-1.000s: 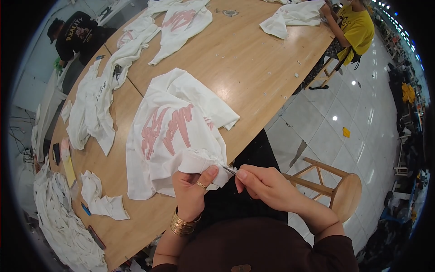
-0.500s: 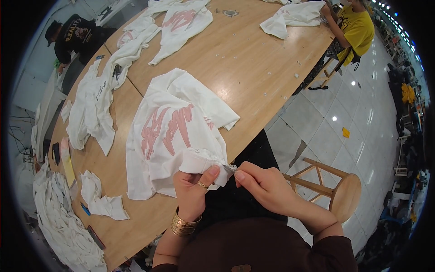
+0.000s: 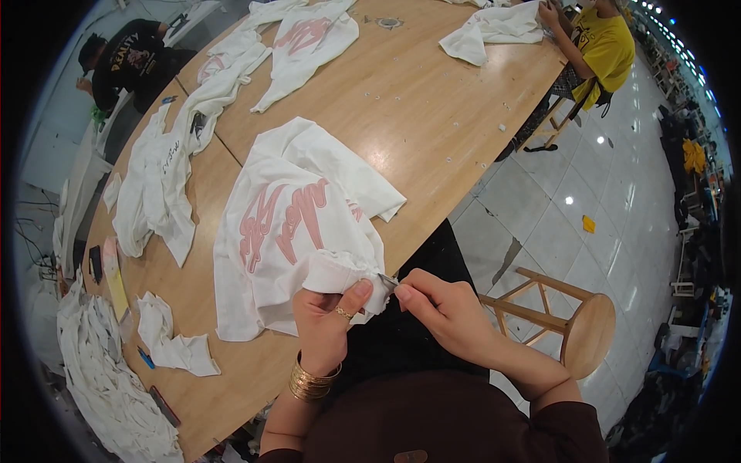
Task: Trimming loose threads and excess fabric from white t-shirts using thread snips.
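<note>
A white garment (image 3: 239, 208) with pink puffy lettering lies spread over the table, its near end drawn up to the edge. My left hand (image 3: 324, 320), with a gold ring and bangles, pinches a gathered white band of that cloth between thumb and fingers. From my closed right hand (image 3: 444, 305) a small pointed metal tool (image 3: 390, 280) sticks out, most of it hidden by the fingers. Its tip touches the cloth's frayed edge, just right of my left thumb. Whether it is snips or tweezers does not show.
More white garments (image 3: 158, 185) lie along the table (image 3: 417, 116), beside a white scrap (image 3: 174, 339) and a blue pen-like item (image 3: 146, 357). A white cloth heap (image 3: 108, 378) is at lower left. A wooden stool (image 3: 590, 336) stands right; two people work farther off.
The metal tool and my right hand have shifted slightly at the cloth's edge. My left hand keeps its pinch. The person at far left has raised a hand toward their head.
</note>
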Demonstrator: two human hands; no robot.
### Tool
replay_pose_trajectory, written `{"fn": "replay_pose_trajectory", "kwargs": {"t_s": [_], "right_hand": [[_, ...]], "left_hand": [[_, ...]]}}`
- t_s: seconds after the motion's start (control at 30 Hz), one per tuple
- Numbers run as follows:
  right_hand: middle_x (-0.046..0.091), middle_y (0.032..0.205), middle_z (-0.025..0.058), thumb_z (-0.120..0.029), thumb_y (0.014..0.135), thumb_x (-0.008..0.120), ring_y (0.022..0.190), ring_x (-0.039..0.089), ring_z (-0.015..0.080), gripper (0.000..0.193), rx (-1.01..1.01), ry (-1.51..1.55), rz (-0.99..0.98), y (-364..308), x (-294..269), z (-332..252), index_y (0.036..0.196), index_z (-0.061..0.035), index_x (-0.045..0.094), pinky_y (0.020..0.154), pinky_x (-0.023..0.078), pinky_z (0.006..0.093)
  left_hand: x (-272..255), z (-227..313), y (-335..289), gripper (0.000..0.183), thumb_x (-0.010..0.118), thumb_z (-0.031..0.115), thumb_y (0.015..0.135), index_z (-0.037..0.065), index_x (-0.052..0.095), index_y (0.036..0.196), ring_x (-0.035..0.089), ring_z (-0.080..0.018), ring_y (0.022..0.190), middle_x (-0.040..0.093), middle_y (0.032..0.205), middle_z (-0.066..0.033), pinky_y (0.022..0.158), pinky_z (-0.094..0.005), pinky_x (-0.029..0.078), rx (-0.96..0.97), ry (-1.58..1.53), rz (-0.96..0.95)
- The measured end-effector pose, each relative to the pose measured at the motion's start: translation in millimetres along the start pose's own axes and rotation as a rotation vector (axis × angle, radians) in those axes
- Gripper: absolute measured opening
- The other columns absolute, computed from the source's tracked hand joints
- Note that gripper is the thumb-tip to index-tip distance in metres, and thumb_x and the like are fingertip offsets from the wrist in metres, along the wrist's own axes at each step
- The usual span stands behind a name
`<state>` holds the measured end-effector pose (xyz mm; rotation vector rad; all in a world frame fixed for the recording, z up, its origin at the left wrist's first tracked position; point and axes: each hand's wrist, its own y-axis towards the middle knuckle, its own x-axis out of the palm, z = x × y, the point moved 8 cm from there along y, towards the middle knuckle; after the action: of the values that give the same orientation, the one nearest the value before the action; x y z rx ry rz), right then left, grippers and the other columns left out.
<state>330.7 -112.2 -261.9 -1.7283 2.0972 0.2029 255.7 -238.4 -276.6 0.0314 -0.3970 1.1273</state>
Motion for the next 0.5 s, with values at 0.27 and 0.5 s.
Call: {"fn": "replay_pose_trajectory", "kwargs": {"t_s": [0.27, 0.5], "right_hand": [[0.049, 0.054, 0.0126, -0.029, 0.089, 0.05, 0.048, 0.051, 0.0292, 0.024, 0.041, 0.042, -0.115, 1, 2, -1, 0.084, -0.0057, 0.053, 0.045, 0.039, 0.0343], [0.05, 0.051, 0.0099, -0.03, 0.088, 0.052, 0.045, 0.052, 0.0291, 0.022, -0.165, -0.283, 0.067, -3, -3, -14, 0.082, -0.0086, 0.052, 0.042, 0.04, 0.0367]], "left_hand": [[-4, -1, -2, 0.017, 0.064, 0.001, 0.078, -0.002, 0.06, 0.094, 0.056, -0.0088, 0.069, 0.062, 0.082, -0.0054, 0.057, -0.0217, 0.044, 0.001, -0.003, 0.024], [-2, 0, -1, 0.016, 0.064, 0.001, 0.078, -0.002, 0.06, 0.093, 0.056, -0.0091, 0.069, 0.062, 0.083, -0.0059, 0.057, -0.0219, 0.044, -0.015, 0.019, -0.001]]}}
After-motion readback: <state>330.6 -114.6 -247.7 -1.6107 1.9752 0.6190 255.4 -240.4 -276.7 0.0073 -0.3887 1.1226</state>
